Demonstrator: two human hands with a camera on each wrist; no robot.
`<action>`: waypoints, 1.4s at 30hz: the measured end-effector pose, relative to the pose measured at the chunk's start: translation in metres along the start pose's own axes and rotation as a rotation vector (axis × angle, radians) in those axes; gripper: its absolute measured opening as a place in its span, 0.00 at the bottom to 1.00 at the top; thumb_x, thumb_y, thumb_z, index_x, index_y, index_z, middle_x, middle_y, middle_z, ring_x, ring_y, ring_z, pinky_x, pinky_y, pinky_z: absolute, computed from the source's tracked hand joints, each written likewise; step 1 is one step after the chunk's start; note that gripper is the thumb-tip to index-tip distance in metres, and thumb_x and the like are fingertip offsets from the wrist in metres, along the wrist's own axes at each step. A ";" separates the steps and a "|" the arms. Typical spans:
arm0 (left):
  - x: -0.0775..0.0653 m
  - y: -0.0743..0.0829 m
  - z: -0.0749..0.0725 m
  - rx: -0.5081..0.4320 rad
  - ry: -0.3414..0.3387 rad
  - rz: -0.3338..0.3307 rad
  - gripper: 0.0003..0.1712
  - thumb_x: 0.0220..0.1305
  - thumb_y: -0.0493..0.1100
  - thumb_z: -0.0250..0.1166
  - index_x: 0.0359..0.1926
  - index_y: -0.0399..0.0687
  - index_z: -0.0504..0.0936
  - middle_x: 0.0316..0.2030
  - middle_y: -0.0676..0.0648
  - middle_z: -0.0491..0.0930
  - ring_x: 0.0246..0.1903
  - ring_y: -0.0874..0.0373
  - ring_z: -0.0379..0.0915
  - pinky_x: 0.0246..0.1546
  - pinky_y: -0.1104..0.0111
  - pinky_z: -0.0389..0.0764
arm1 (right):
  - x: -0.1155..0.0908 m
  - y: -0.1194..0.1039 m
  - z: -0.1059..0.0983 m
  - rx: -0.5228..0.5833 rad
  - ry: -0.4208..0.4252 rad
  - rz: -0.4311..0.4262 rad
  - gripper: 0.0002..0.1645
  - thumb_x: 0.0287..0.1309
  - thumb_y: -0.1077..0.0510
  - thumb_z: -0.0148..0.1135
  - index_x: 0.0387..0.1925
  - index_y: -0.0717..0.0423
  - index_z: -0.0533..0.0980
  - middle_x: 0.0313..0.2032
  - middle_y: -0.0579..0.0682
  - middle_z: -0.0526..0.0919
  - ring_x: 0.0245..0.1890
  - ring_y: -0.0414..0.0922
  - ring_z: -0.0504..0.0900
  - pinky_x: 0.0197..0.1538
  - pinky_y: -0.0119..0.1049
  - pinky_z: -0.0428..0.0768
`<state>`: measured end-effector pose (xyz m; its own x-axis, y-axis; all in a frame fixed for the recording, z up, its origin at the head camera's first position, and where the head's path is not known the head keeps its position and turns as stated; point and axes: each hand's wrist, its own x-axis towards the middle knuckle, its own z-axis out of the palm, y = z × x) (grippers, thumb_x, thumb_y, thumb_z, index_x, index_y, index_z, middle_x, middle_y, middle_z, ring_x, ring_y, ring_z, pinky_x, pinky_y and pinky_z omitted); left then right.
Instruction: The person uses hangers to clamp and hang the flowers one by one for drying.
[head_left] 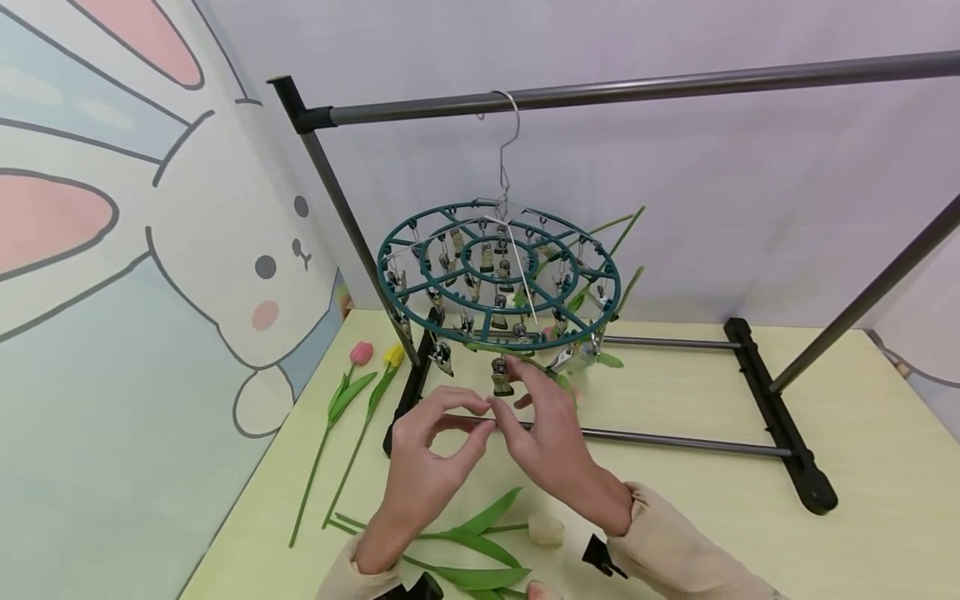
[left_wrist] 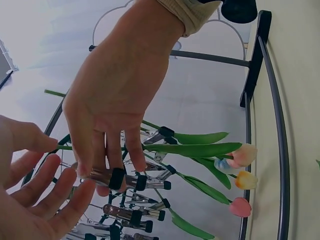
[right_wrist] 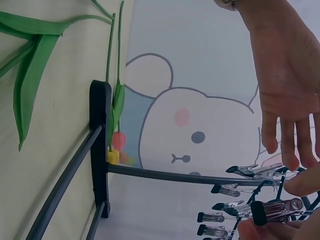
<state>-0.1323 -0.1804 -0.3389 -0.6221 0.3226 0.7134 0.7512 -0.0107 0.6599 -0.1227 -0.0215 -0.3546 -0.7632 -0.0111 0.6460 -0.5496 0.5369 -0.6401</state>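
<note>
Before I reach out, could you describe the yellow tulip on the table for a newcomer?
Find the rack on the table, then look left of it. There the yellow tulip lies beside a pink tulip; it is nearer the rack and, of the pair, the yellow one.

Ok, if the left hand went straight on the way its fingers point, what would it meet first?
Most likely the right hand, thumb first: in the head view the left hand's fingertips point right at it. Depth is unclear, so I can't tell whether they already touch.

Rabbit mural [head_left: 198, 225] — pink-cheeked | 1 dark rack [head_left: 637, 90] — on pale-yellow tabletop [head_left: 675, 383] | pale backdrop [head_left: 735, 208]
</note>
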 end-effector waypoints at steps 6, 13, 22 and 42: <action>-0.004 -0.005 -0.008 0.031 -0.015 -0.020 0.13 0.55 0.27 0.66 0.42 0.41 0.79 0.37 0.45 0.80 0.34 0.54 0.80 0.33 0.64 0.84 | 0.007 0.000 -0.004 0.008 0.040 -0.006 0.22 0.56 0.63 0.66 0.53 0.64 0.74 0.45 0.55 0.81 0.40 0.46 0.80 0.33 0.37 0.81; -0.009 -0.010 -0.015 0.127 -0.056 -0.087 0.17 0.53 0.30 0.69 0.43 0.49 0.79 0.39 0.49 0.80 0.37 0.57 0.79 0.32 0.63 0.84 | 0.011 0.001 -0.008 0.051 0.032 -0.008 0.16 0.58 0.63 0.64 0.48 0.62 0.76 0.41 0.52 0.83 0.38 0.45 0.81 0.31 0.35 0.79; -0.018 -0.017 -0.020 0.193 -0.196 -0.203 0.18 0.52 0.33 0.71 0.44 0.50 0.79 0.41 0.52 0.80 0.41 0.58 0.76 0.34 0.64 0.83 | 0.015 -0.001 -0.016 0.023 0.020 0.010 0.17 0.58 0.62 0.64 0.49 0.62 0.77 0.40 0.52 0.83 0.38 0.43 0.80 0.27 0.34 0.78; -0.047 -0.044 -0.043 0.311 -0.479 -0.444 0.20 0.55 0.42 0.71 0.49 0.59 0.78 0.43 0.61 0.78 0.41 0.63 0.74 0.35 0.69 0.79 | 0.012 -0.002 -0.029 0.017 0.026 0.050 0.14 0.55 0.62 0.67 0.43 0.61 0.77 0.41 0.51 0.83 0.40 0.44 0.80 0.28 0.34 0.80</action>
<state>-0.1456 -0.2360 -0.3911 -0.7717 0.6142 0.1648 0.5224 0.4645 0.7151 -0.1209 0.0016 -0.3335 -0.7811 0.0377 0.6233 -0.5165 0.5219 -0.6788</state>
